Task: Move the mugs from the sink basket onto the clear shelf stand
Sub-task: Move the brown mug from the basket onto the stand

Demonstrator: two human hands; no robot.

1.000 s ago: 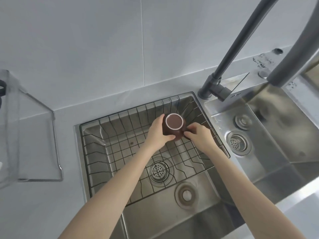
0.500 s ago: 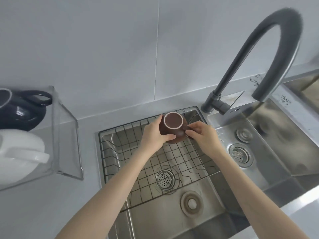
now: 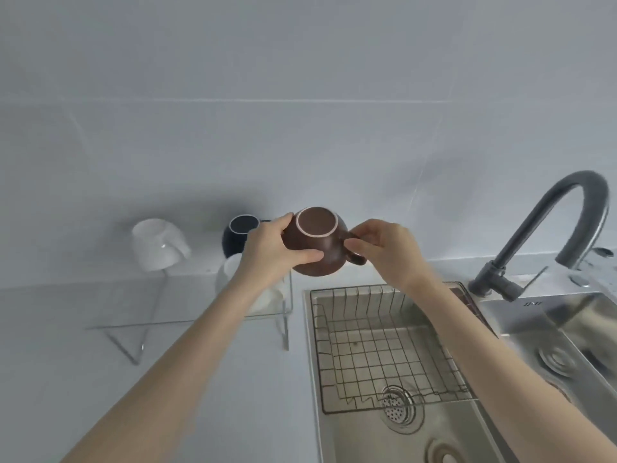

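Observation:
I hold a brown mug [image 3: 317, 247] upside down in the air, its pale-ringed base facing me. My left hand [image 3: 273, 252] grips its body; my right hand [image 3: 384, 252] pinches its handle. It hangs above the counter between the wire sink basket [image 3: 384, 349], which holds no mugs, and the clear shelf stand [image 3: 187, 320] at the left. On the stand's top sit an upturned white mug [image 3: 157, 245] and a dark blue mug [image 3: 238, 237]. Another white mug [image 3: 230, 275] sits lower on the stand, partly hidden by my left forearm.
The basket lies in the left steel sink basin [image 3: 367, 439] with a round drain [image 3: 399, 407]. A dark curved faucet [image 3: 547, 235] rises at the right, beside a second basin [image 3: 567, 329]. Grey counter [image 3: 66, 362] spreads at the left, with a tiled wall behind.
Both hands lifted the brown mug out of the basket and carried it up and left toward the shelf stand. My view rose, bringing the stand and its mugs into sight.

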